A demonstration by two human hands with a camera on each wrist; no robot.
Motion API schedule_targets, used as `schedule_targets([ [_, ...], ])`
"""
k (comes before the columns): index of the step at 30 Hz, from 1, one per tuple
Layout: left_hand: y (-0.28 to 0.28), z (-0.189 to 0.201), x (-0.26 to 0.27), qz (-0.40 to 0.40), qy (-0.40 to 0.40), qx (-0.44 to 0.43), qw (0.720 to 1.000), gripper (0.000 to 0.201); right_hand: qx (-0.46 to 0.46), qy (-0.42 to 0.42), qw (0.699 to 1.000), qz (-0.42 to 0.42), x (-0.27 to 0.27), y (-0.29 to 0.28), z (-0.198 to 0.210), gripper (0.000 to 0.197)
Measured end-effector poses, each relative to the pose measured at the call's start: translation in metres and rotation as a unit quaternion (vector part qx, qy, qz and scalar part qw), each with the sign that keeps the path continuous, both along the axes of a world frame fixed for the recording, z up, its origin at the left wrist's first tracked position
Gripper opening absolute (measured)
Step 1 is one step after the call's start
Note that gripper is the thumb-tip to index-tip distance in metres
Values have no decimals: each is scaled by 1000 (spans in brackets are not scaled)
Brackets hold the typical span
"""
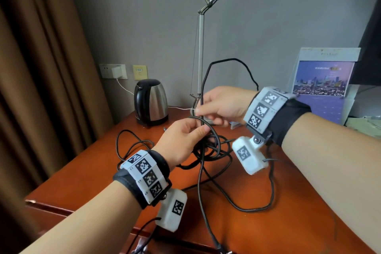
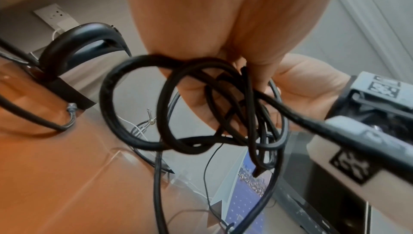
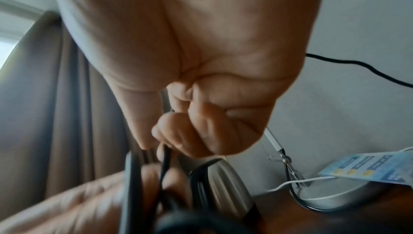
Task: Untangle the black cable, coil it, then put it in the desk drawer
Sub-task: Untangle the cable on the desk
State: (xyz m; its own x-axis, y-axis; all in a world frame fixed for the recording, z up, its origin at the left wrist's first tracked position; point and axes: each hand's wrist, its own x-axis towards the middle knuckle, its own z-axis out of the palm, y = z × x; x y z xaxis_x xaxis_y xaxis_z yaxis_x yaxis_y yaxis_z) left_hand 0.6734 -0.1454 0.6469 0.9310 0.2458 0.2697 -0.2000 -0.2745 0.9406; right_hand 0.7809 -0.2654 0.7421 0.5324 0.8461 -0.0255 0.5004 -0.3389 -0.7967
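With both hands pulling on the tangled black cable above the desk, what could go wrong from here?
1. The left hand holds a knotted clump of the black cable while the right hand pulls one strand up; pulling harder may tighten the knot.
2. Loose loops lie near the kettle and lamp and might snag them.

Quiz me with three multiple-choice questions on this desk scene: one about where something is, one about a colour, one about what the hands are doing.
1. Where does the kettle stand?
A. On the desk's far left corner
B. On the floor
C. Inside a drawer

2. What colour is the charger in the wall socket?
A. Red
B. White
C. Green

3. What state is the black cable in?
A. Neatly coiled
B. Stowed away
C. Tangled, with both hands gripping it

Answers: 1 A, it sits by the curtain; 2 B, its lead is white too; 3 C, the left hand and right hand pinch strands above a knot.
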Motion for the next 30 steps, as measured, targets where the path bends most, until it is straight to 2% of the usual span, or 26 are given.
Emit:
schedule_targets([
  [2,-1,5,-1,-1,-6,-26,1000,21,-1,-23,1000,-4,-1,3,-3,10],
  [4,0,7,-4,-2,-2,-39,999,20,83,-53,993,-66,8,7,6,12],
  [6,1,6,-5,-2,4,-20,1000,21,221,-41,956,-187,20,10,23,20],
  [8,3,6,-6,7,2,-8,1000,22,302,39,921,-241,24,10,36,21],
  [9,3,7,-7,12,-2,-11,1000,24,287,77,929,-221,22,10,36,19],
  [10,3,8,-7,16,-7,-13,1000,25,221,86,953,-186,16,10,32,18],
  [11,2,9,-7,16,-13,-15,1000,27,131,69,978,-144,9,11,24,19],
  [13,1,12,-9,3,-16,-23,1000,27,10,41,997,-71,-2,12,8,21],
  [15,1,12,-10,-8,-11,-33,999,27,54,69,992,-87,1,16,2,22],
  [17,2,11,-13,-21,-2,-39,999,24,175,129,961,-170,13,17,6,22],
  [19,1,9,-15,-39,-4,-51,998,17,276,198,910,-236,23,15,13,26],
  [21,1,9,-16,-30,-12,-54,998,16,327,245,875,-260,26,16,13,30],
  [22,1,9,-16,-21,-14,-54,998,17,330,261,871,-254,24,16,12,29],
  [23,2,9,-15,-19,-14,-55,998,18,307,273,881,-235,21,15,9,27],
  [26,1,10,-16,-35,-18,-80,996,19,126,237,957,-107,5,12,-4,16],
  [28,0,11,-18,-48,-20,-97,994,22,76,212,973,-42,-3,11,-13,14],
  [30,0,12,-20,-43,-17,-96,994,27,92,207,972,-53,-5,12,-17,14],
])
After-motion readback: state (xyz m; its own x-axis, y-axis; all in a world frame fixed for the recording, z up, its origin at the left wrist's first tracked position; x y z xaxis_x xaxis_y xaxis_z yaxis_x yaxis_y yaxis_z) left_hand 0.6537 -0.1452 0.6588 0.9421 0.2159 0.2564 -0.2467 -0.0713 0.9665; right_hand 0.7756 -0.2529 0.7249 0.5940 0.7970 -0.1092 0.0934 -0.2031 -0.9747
